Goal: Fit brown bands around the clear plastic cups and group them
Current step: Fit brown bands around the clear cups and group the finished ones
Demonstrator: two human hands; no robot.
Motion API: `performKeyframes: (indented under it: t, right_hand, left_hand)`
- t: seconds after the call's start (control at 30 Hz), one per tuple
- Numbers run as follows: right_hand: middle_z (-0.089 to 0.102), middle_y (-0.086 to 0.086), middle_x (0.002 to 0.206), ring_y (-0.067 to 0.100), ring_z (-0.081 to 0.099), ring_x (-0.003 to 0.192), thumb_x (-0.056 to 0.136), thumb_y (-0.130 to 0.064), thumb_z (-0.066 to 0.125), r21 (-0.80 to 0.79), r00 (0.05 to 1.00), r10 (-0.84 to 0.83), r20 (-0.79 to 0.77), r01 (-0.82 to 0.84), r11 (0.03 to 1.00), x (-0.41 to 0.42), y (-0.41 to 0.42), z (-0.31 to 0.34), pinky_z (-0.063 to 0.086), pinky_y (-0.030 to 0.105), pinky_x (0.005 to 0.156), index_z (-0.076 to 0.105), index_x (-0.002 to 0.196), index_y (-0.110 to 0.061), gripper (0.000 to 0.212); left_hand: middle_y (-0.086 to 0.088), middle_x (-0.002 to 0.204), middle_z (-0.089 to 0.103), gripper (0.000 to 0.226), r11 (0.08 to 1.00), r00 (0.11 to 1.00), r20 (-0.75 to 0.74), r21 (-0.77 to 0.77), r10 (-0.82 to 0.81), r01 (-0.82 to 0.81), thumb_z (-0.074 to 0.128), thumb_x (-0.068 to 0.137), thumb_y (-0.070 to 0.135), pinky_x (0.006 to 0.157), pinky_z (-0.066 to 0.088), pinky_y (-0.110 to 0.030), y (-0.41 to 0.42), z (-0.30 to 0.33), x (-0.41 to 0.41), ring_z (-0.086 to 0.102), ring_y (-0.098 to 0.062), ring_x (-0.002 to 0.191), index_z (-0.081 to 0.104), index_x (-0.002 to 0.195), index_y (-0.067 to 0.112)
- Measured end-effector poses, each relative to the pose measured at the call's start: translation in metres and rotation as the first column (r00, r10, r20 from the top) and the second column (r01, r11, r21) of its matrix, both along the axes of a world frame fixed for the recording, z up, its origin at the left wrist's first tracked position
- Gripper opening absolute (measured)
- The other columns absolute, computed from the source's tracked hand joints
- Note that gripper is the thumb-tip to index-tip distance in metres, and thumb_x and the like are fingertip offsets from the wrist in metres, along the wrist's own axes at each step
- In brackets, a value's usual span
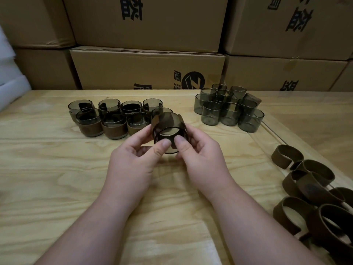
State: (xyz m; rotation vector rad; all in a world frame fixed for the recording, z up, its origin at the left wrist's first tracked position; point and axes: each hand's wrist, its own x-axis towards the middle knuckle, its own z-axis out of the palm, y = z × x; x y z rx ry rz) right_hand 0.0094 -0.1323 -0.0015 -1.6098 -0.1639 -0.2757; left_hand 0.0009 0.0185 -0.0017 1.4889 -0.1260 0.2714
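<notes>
Both hands held one clear cup (168,133) on its side above the wooden table (57,178), mouth toward the camera, w/ a brown band (162,119) partly wrapped round it. Left hand (133,159) and right hand (198,155) each pinched the cup's near rim, thumbs pressed on the front, other fingers curled behind.

Best approach, I'd say — keep thumbs as the anchor, slide the band squarely along the wall so it doesn't skew, then seat it level.

Finished banded cups (112,117) sat grouped at left, bare cups (229,109) at right — spare bands (313,196) lay near the right edge.
</notes>
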Motion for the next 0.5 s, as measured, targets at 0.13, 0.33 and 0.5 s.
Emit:
performKeyframes:
  t: [0.13, 0.33, 0.5]
  right_hand:
    - [0.076, -0.02, 0.103, -0.002, 0.07, 0.102, 0.099, -0.016, 0.066, -0.055, 0.999, -0.05, -0.01, 0.049, 0.997, 0.0039, 0.001, -0.0028, 0.056, 0.021, 0.089, 0.069, 0.119, -0.032, 0.026]
    - [0.078, -0.002, 0.092, 0.015, 0.072, 0.085, 0.092, -0.012, 0.072, -0.085, 0.987, -0.159, -0.037, 0.156, 0.984, 0.0051, 0.0016, -0.0021, 0.058, 0.022, 0.072, 0.071, 0.102, -0.035, 0.025]
    - [0.076, -0.007, 0.075, 0.018, 0.073, 0.069, 0.086, -0.013, 0.077, -0.119, 0.976, -0.211, -0.06, 0.203, 0.972, 0.002, 0.0024, 0.0002, 0.06, 0.035, 0.066, 0.071, 0.084, -0.027, 0.016]
  left_hand:
    - [0.021, 0.105, 0.077, 0.056, 0.998, 1.0, -0.015, 0.053, -0.024, 0.025, 0.083, 0.076, 0.026, 0.075, 0.052, -0.009, -0.0015, 0.0011, -0.0006, 0.076, -0.005, 0.093, 0.066, 0.128, 0.038]
    - [0.017, 0.09, 0.079, 0.05, 0.988, 1.0, -0.02, 0.157, 0.007, -0.004, 0.078, 0.089, 0.018, 0.076, 0.054, -0.01, -0.0036, -0.0001, -0.0019, 0.076, -0.009, 0.092, 0.061, 0.12, 0.053]
    - [0.007, 0.086, 0.08, 0.055, 0.964, 0.997, 0.0, 0.258, 0.074, -0.072, 0.076, 0.092, 0.021, 0.084, 0.058, -0.038, -0.0045, -0.0012, -0.0033, 0.076, -0.023, 0.091, 0.057, 0.127, 0.059]
